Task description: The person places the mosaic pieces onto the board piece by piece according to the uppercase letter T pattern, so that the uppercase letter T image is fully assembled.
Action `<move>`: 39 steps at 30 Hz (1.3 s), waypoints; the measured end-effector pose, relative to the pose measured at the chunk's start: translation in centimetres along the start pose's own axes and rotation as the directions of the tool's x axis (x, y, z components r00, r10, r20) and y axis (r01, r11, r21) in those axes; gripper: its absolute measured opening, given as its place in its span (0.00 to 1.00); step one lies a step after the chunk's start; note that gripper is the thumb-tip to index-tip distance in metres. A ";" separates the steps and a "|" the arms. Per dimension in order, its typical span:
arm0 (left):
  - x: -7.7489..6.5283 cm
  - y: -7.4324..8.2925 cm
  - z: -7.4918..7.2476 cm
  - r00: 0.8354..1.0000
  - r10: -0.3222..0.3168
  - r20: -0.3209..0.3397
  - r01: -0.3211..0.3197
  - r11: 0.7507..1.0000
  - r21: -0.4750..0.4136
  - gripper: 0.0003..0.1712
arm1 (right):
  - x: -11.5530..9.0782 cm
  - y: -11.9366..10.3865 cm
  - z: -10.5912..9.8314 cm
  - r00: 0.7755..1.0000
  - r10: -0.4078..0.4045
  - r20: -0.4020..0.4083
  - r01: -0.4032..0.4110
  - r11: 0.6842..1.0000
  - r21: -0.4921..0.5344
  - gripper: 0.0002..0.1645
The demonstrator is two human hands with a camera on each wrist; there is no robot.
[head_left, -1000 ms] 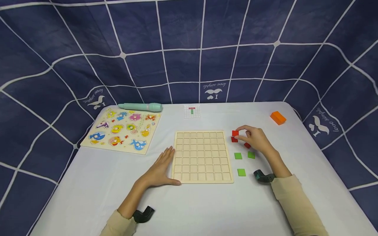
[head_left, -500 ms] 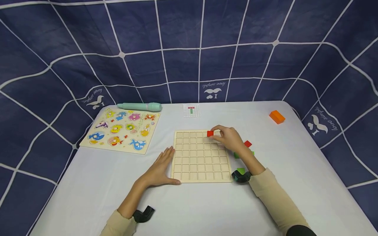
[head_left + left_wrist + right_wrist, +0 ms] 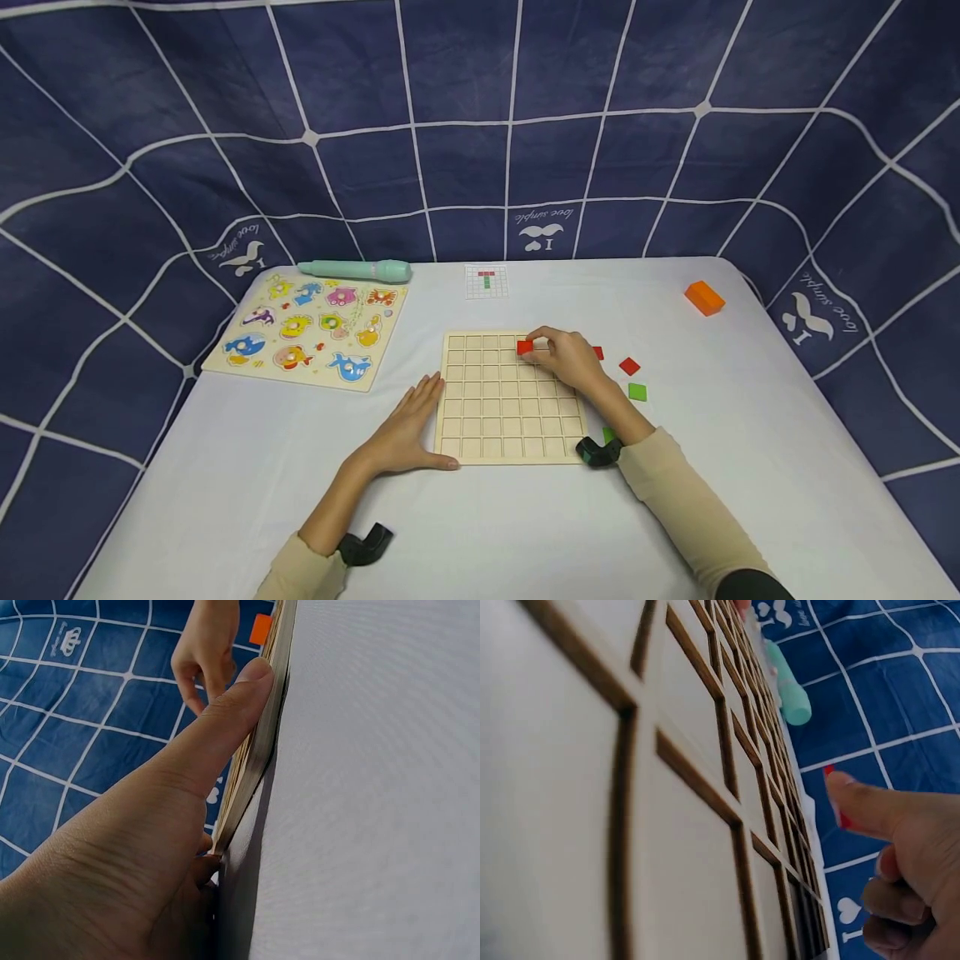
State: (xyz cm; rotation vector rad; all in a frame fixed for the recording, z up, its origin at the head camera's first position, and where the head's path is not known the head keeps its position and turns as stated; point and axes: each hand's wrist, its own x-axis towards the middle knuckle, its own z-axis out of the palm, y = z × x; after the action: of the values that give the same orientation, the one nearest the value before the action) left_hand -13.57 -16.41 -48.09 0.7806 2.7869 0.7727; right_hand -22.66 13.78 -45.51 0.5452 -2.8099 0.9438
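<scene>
My right hand (image 3: 570,360) pinches a small red square tile (image 3: 524,347) between thumb and fingertips, close over the far part of a wooden grid board (image 3: 510,408). The tile's red edge also shows at the right thumb (image 3: 874,810) in the right wrist view, with the other fingers curled behind. At the board's left side my left hand (image 3: 405,433) rests with fingers straight along the edge. Its thumb (image 3: 240,694) lies against the front edge of the board in the left wrist view.
Right of the board lie red tiles (image 3: 629,366) and green tiles (image 3: 637,392), partly hidden by the right arm. Behind it is a printed pattern card (image 3: 487,282). An animal peg puzzle (image 3: 318,379) and a mint-green stick-shaped object (image 3: 356,270) lie left, an orange block (image 3: 704,297) far right.
My right hand has picked up a red tile beside the board and carried it left over the grid, lately shifting slightly left and nearer. The left hand has stayed in place.
</scene>
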 end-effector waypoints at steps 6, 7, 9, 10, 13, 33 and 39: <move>0.0 0.0 0.1 1.000 0.000 -0.005 0.000 1.000 0.000 0.76 | -0.1 0.6 0.7 0.999 -0.018 0.032 0.018 1.000 -0.021 0.20; 0.0 0.0 0.1 1.000 0.000 -0.006 0.000 1.000 -0.002 0.76 | -0.1 0.6 0.7 0.999 -0.018 0.037 0.019 1.000 -0.021 0.19; 0.0 0.0 0.2 1.000 0.000 -0.005 0.000 1.000 -0.004 0.76 | -0.2 0.7 0.8 0.999 -0.015 0.044 0.016 1.000 -0.023 0.19; 0.0 0.0 0.2 1.000 0.000 -0.005 0.000 1.000 -0.003 0.76 | -0.2 0.7 0.8 0.999 -0.010 0.049 0.011 1.000 -0.026 0.19; 0.0 0.0 0.2 1.000 0.002 -0.004 -0.002 1.000 -0.002 0.76 | -0.3 0.8 0.9 0.998 0.000 0.056 0.002 0.999 -0.037 0.19; 0.1 0.1 0.3 1.000 0.003 0.004 -0.003 1.000 0.000 0.76 | -1.0 0.9 -0.5 0.998 -0.005 0.062 0.004 1.000 0.017 0.19; 0.1 0.0 0.3 1.000 0.002 0.001 -0.002 1.000 0.001 0.76 | -1.6 1.6 -2.2 0.997 -0.011 0.075 0.009 1.000 0.024 0.19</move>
State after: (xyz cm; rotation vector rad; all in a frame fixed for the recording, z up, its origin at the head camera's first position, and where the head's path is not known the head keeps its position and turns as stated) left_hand -13.55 -16.21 -48.30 0.7841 2.7865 0.7713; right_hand -21.80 16.77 -45.05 0.6101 -2.8625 0.9759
